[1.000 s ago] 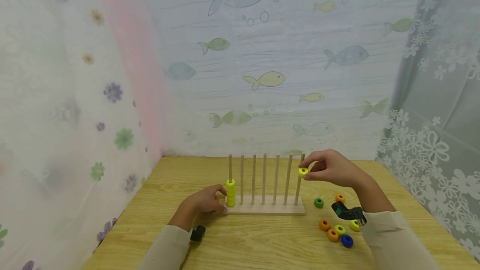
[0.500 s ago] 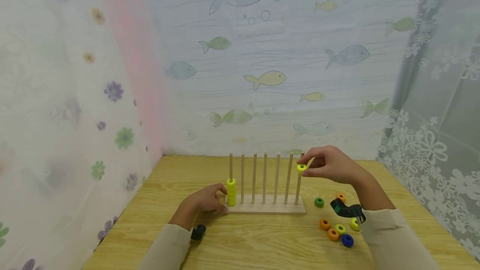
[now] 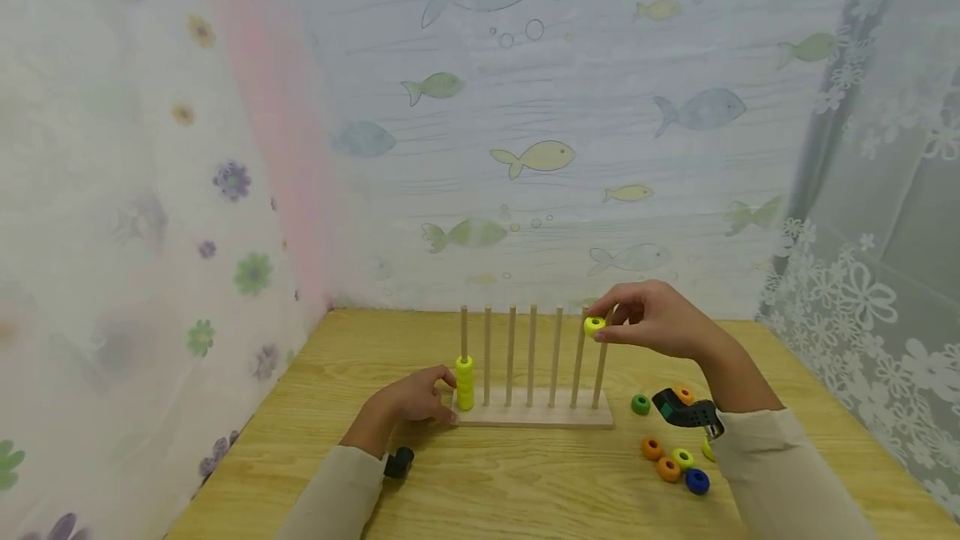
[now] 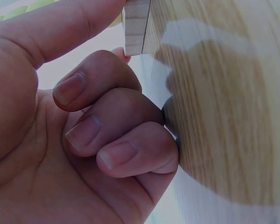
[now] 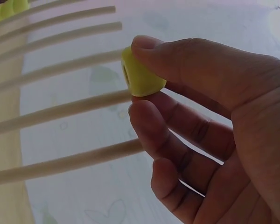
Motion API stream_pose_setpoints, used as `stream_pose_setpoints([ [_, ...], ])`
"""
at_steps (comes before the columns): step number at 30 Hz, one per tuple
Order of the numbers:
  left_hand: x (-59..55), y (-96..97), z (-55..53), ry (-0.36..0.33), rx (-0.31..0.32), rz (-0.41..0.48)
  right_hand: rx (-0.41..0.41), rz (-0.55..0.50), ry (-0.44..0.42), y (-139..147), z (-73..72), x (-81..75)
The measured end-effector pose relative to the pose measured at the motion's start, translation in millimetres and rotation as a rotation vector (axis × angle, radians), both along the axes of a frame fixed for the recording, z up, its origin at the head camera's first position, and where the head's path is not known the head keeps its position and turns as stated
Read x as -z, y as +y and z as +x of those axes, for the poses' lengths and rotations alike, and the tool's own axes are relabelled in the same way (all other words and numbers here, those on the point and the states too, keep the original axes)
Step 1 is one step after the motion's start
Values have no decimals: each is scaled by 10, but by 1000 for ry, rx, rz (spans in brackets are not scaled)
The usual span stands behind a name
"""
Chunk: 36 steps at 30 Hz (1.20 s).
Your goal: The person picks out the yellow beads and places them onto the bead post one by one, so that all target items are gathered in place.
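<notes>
A yellow bead (image 3: 594, 327) is pinched between the thumb and fingers of my right hand (image 3: 654, 320), up near the tops of the two rightmost pegs. In the right wrist view the bead (image 5: 142, 74) has its hole turned toward the pegs. The wooden peg rack (image 3: 536, 417) has a row of several upright pegs on a flat base. On its leftmost peg sits a stack of yellow beads (image 3: 465, 386); the other pegs are bare. My left hand (image 3: 412, 397) holds the left end of the base between thumb and index finger, its other fingers (image 4: 119, 112) curled against the table.
Loose beads lie right of the rack: green (image 3: 641, 405), orange (image 3: 652, 449), yellow (image 3: 683, 460) and blue (image 3: 697, 482) among them. The right forearm partly covers some. Wood-grain tabletop (image 3: 525, 490) surrounds the rack. A curtain printed with fish (image 3: 465, 233) hangs behind.
My right hand has risen and shifted left with the yellow bead, from the rightmost peg toward the one beside it. The left hand stays at the rack's end.
</notes>
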State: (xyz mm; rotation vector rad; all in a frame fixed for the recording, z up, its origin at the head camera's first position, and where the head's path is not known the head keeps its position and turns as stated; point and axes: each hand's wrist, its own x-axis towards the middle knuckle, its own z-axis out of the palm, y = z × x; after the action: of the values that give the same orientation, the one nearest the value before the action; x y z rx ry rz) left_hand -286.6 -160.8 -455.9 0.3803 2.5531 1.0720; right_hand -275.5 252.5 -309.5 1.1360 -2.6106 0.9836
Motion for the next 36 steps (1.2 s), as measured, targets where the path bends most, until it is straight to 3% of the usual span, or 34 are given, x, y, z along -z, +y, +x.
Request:
stream_pose_setpoints([
  [15,5,9,2,10,-9,0,-16,-13,66,-173,1,-83],
  [29,-9,20,26,13,-12,14,-2,-19,83,-420,-35,-115],
  [36,-9,23,16,7,-13,11,-37,-42,80,-536,-74,-120],
])
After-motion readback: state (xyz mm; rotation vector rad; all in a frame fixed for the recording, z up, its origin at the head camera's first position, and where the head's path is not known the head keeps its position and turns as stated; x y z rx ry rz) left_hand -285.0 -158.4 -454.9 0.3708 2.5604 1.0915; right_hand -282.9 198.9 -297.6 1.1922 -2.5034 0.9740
